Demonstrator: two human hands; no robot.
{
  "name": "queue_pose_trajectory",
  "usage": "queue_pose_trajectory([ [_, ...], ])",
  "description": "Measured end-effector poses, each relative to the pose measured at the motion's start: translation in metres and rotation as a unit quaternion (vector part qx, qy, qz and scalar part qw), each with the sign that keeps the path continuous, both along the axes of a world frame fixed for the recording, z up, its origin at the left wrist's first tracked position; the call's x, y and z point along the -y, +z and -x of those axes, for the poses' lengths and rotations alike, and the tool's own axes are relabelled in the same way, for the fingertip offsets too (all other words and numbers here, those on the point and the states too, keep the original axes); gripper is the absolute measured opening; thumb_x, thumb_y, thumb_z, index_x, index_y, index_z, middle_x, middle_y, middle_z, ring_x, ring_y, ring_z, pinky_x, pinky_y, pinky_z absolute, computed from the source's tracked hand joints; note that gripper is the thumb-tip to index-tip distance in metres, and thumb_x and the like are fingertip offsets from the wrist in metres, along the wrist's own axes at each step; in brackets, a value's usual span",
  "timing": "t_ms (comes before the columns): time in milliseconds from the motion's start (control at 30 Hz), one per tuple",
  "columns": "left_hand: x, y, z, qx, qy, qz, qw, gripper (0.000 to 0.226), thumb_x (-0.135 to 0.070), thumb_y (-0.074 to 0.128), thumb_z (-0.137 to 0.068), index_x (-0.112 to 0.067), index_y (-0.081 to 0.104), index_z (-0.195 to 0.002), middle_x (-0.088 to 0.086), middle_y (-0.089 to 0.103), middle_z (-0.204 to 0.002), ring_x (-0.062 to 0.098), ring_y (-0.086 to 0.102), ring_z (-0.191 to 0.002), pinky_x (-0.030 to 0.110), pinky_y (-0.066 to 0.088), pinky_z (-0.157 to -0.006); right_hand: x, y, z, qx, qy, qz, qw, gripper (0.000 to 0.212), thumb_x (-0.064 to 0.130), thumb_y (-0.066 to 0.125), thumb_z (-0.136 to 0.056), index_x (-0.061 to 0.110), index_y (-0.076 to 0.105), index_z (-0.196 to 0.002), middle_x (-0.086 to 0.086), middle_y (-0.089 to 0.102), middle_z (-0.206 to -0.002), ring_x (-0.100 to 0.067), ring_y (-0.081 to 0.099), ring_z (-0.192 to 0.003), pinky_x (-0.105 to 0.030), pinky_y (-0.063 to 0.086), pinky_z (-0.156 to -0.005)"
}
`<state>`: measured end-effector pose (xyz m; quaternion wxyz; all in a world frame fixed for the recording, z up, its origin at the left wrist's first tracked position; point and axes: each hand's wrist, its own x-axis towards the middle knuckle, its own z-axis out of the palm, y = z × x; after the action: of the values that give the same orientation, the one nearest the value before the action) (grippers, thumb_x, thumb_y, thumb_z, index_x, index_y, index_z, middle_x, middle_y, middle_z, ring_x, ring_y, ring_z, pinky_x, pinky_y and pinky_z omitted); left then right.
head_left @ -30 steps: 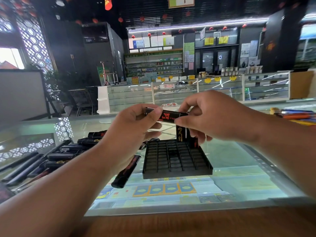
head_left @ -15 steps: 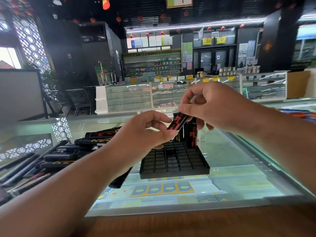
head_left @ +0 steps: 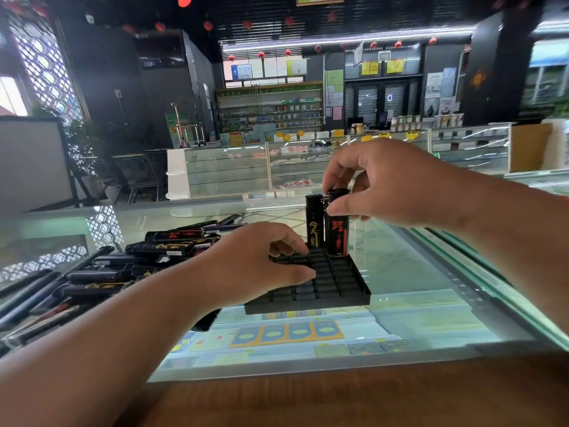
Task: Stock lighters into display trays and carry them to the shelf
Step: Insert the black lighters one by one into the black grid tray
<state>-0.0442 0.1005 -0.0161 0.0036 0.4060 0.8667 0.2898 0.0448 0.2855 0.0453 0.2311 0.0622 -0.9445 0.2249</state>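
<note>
Lighter (head_left: pixel 337 238) lowered into tray (head_left: pixel 338 288), right hand (head_left: pixel 400 183) pinching it, left hand (head_left: pixel 255 263) gripping tray's hidden corner

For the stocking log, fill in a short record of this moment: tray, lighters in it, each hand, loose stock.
Tray: black display tray on the glass counter, most slots unfilled
Lighters in tray: two upright at the far right corner, gold-print lighter beside red-print lighter
Right hand: pinches the red-print lighter's top
Left hand: holds the tray's left side, thumb on the slots
Loose stock: loose lighters lying left of the tray
</note>
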Motion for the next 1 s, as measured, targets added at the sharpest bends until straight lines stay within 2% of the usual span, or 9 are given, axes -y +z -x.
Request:
queue_pose_trajectory([
  [100,0.0004,-0.0004,-0.0002,-0.002,0.003,0.024,1.0,0.022,-0.051,0.074,-0.076,-0.044,0.064,-0.094,-0.025,0.06,-0.096,-0.016,0.052,-0.092,0.003,0.036,-0.07,-0.0005,0.0002,0.0004,0.007,-0.004,-0.008,1.0,0.017,0.023,0.08,-0.077,0.029,0.067,-0.086,0.012,0.067,-0.083,0.003,0.061,-0.066,-0.026,0.054,-0.066],
  [300,0.0008,0.0005,-0.0008,-0.001,0.0,0.029,1.0,0.021,-0.052,0.072,-0.076,-0.045,0.064,-0.094,-0.025,0.059,-0.096,-0.014,0.052,-0.094,0.006,0.035,-0.075,-0.0007,-0.001,0.0003,0.017,-0.008,0.001,1.0,0.015,0.022,0.079,-0.078,0.026,0.066,-0.086,0.009,0.07,-0.075,-0.005,0.067,-0.059,-0.026,0.058,-0.063],
  [533,0.0009,-0.0003,0.0004,-0.005,0.003,0.031,1.0,0.022,-0.051,0.073,-0.076,-0.043,0.065,-0.096,-0.024,0.06,-0.099,-0.013,0.052,-0.096,0.003,0.034,-0.078,-0.0035,0.0007,0.0013,0.034,-0.028,-0.012,0.999,0.015,0.021,0.079,-0.079,0.026,0.065,-0.084,0.005,0.071,-0.073,-0.006,0.067,-0.058,-0.026,0.058,-0.059],
  [633,0.0009,-0.0007,0.0018,-0.005,0.002,0.03,1.0,0.022,-0.051,0.073,-0.076,-0.043,0.065,-0.095,-0.024,0.059,-0.1,-0.012,0.052,-0.097,0.005,0.034,-0.079,-0.0041,0.0011,0.0009,0.044,-0.033,-0.016,0.998,0.016,0.02,0.079,-0.078,0.026,0.065,-0.081,0.007,0.068,-0.069,-0.002,0.065,-0.056,-0.018,0.055,-0.053],
  [733,0.0015,-0.0015,0.003,-0.006,-0.002,0.029,1.0,0.022,-0.051,0.073,-0.076,-0.044,0.065,-0.095,-0.024,0.059,-0.1,-0.012,0.052,-0.097,0.006,0.035,-0.078,-0.0027,0.0001,0.0009,0.051,-0.04,-0.044,0.997,0.016,0.025,0.079,-0.078,0.029,0.065,-0.085,0.009,0.066,-0.081,-0.004,0.062,-0.062,-0.021,0.051,-0.053],
  [833,0.0023,-0.0016,0.0036,-0.013,-0.006,0.029,0.999,0.021,-0.052,0.072,-0.076,-0.045,0.064,-0.095,-0.024,0.058,-0.101,-0.01,0.052,-0.098,0.008,0.036,-0.079,-0.0007,-0.0001,-0.0002,0.048,-0.047,-0.079,0.995,0.021,0.033,0.079,-0.076,0.033,0.064,-0.091,0.014,0.059,-0.09,0.001,0.051,-0.069,-0.018,0.036,-0.056],
  [900,0.0024,-0.0009,0.0041,-0.029,-0.008,0.028,0.999,0.02,-0.052,0.072,-0.077,-0.045,0.063,-0.094,-0.024,0.057,-0.101,-0.01,0.052,-0.097,0.008,0.035,-0.079,-0.0001,-0.0007,-0.0002,0.036,-0.041,-0.091,0.994,0.023,0.038,0.078,-0.076,0.034,0.063,-0.094,0.016,0.056,-0.093,0.002,0.049,-0.075,-0.018,0.034,-0.059],
  [1000,0.0056,0.0002,0.0075,-0.086,-0.003,0.048,0.995,0.02,-0.054,0.068,-0.079,-0.047,0.058,-0.094,-0.022,0.053,-0.104,-0.01,0.049,-0.099,0.011,0.036,-0.084,0.0024,-0.0046,0.003,-0.024,-0.028,-0.102,0.994,0.021,0.043,0.073,-0.079,0.033,0.063,-0.096,0.014,0.053,-0.102,-0.004,0.05,-0.096,-0.024,0.038,-0.077],
])
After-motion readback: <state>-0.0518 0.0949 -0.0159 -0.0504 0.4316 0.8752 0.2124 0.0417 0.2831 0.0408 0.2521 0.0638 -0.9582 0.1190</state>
